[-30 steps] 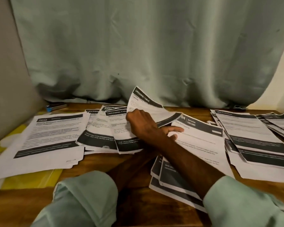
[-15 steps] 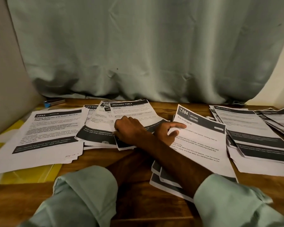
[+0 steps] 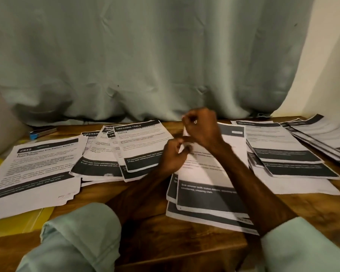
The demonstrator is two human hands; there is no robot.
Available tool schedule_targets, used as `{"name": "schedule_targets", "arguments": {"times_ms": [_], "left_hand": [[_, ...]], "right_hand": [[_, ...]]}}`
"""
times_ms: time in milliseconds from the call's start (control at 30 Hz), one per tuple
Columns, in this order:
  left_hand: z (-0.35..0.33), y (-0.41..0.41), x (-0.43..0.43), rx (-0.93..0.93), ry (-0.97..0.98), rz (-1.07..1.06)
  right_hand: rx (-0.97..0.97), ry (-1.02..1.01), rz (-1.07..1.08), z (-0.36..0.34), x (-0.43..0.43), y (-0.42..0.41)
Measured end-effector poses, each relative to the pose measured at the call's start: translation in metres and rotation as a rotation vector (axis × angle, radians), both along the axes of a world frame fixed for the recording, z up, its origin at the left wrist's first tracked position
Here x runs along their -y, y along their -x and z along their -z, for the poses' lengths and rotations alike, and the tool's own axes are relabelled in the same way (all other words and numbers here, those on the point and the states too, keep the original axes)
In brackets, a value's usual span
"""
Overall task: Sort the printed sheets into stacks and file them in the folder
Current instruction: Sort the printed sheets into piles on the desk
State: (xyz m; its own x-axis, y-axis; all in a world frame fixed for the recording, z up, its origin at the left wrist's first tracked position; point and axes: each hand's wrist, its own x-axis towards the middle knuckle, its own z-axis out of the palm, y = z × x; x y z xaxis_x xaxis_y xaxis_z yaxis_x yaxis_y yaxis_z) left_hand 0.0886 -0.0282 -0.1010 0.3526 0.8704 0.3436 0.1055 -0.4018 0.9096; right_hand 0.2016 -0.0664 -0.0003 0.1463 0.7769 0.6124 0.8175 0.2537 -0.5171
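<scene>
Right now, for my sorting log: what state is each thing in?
Top sheet: far end lifted off the middle stack.
Left hand: pinches top sheet's edge.
Right hand: grips top sheet's far corner.
Dressing table stack: fanned, lying flat.
Yellow folder: flat under left sheets.

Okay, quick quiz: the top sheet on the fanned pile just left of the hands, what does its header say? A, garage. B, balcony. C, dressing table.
C: the black header bar across the top sheet of that pile reads DRESSING TABLE in white capitals.

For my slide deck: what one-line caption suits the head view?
Left hand and right hand pinch a sheet over the middle stack.
</scene>
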Motion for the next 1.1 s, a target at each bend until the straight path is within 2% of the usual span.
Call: {"name": "schedule_targets", "arguments": {"times_ms": [67, 133, 200, 300, 400, 633, 933, 1100], "left_hand": [[0.000, 0.002, -0.002, -0.003, -0.102, 0.054], [0.002, 0.004, -0.006, 0.022, -0.126, 0.071], [0.002, 0.005, -0.009, 0.037, -0.140, 0.060], [0.002, 0.004, -0.013, 0.063, -0.147, 0.041], [0.003, 0.003, -0.014, 0.072, -0.131, 0.051], [0.007, 0.003, -0.013, 0.095, -0.137, 0.083], [0.011, 0.005, -0.016, 0.035, -0.148, 0.060], [0.010, 0.006, -0.015, 0.009, -0.144, 0.041]], "right_hand": [[-0.091, -0.097, 0.154, -0.004, 0.012, -0.045], [-0.134, -0.081, 0.311, 0.001, 0.025, -0.090], [-0.170, 0.025, 0.488, 0.016, 0.035, -0.131], [-0.179, 0.342, 0.643, 0.050, 0.049, -0.163], [-0.063, 0.524, 0.646, 0.072, 0.060, -0.166], [0.251, 0.562, 0.691, 0.063, 0.065, -0.153], [-0.030, 0.470, 0.787, 0.046, 0.063, -0.155], [0.047, 0.383, 0.781, 0.037, 0.061, -0.139]]}}
